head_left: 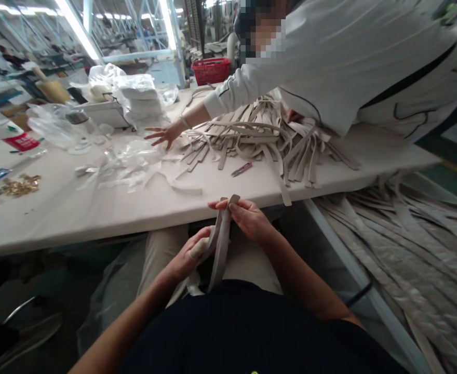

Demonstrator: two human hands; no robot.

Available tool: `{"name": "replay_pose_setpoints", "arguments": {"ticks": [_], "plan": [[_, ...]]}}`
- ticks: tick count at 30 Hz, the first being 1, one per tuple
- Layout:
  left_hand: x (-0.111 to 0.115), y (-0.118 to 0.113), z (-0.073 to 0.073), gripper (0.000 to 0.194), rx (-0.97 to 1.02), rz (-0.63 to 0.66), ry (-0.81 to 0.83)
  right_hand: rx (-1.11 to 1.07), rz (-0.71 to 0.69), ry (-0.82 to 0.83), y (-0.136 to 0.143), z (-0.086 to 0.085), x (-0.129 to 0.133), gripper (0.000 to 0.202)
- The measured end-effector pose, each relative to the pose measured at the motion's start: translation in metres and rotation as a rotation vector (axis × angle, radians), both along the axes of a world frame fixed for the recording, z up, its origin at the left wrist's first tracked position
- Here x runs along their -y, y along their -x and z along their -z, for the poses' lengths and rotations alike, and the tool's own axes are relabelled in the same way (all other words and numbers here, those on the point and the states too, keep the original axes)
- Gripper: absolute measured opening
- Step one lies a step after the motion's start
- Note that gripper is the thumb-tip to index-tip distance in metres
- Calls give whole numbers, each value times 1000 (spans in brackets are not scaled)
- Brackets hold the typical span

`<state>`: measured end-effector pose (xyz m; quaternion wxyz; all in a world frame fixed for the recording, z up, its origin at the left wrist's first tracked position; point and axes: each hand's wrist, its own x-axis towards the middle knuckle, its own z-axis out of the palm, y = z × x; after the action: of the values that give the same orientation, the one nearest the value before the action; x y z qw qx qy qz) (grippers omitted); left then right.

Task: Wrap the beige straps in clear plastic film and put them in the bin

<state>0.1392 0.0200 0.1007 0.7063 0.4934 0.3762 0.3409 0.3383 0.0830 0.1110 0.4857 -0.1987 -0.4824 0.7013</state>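
Observation:
Over my lap, at the table's near edge, I hold grey-beige fabric straps [222, 241]. Thumb and fingers of my right hand [251, 218] pinch them close to their upper ends. Lower and to the left, my left hand [192, 253] is closed around the hanging part of a strap; a pale wrap covers one of its fingers. The straps' lower ends drop towards my lap. On the table just beyond lie small pink-handled thread snips [241, 169], near a large heap of similar straps [247, 130].
A co-worker in a white jacket [322, 67] leans over the heap, one hand [166, 136] spread on the table. Plastic scraps [135, 158], gold metal pieces [24, 185] and a bottle [8, 130] lie left. A bin of straps [415, 244] stands right; a red basket [211, 71] is behind.

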Motion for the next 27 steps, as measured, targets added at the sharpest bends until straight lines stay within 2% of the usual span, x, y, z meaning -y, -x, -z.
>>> {"name": "replay_pose_setpoints", "arguments": {"ticks": [3, 5, 7, 10, 12, 15, 18, 22, 24, 27], "plan": [[-3, -15, 0, 64, -26, -116, -1, 65, 92, 46, 8, 3, 7, 34], [-4, -23, 0, 53, -100, -109, -20, 64, 125, 76, 10, 3, 10, 35], [-2, -26, 4, 50, -189, -66, -81, 20, 206, 99, 6, 1, 11, 34], [6, -20, 15, 50, -369, 23, -109, -95, 445, 104, -15, -6, 7, 27], [13, -12, 23, 51, -434, 86, -49, -136, 587, 86, -33, -10, 5, 23], [19, -2, 35, 55, -366, 79, 81, -155, 631, 113, -54, -7, 7, 20], [19, 4, 42, 61, -193, -75, 150, -182, 572, 201, -69, 9, 16, 19], [11, 11, 36, 61, 47, -326, 252, -76, 562, 279, -92, 49, 25, 22], [8, 15, 26, 58, 194, -443, 304, 43, 665, 302, -103, 72, 28, 28], [7, 14, 5, 54, 375, -535, 315, 328, 996, 213, -111, 90, 35, 52]]}}
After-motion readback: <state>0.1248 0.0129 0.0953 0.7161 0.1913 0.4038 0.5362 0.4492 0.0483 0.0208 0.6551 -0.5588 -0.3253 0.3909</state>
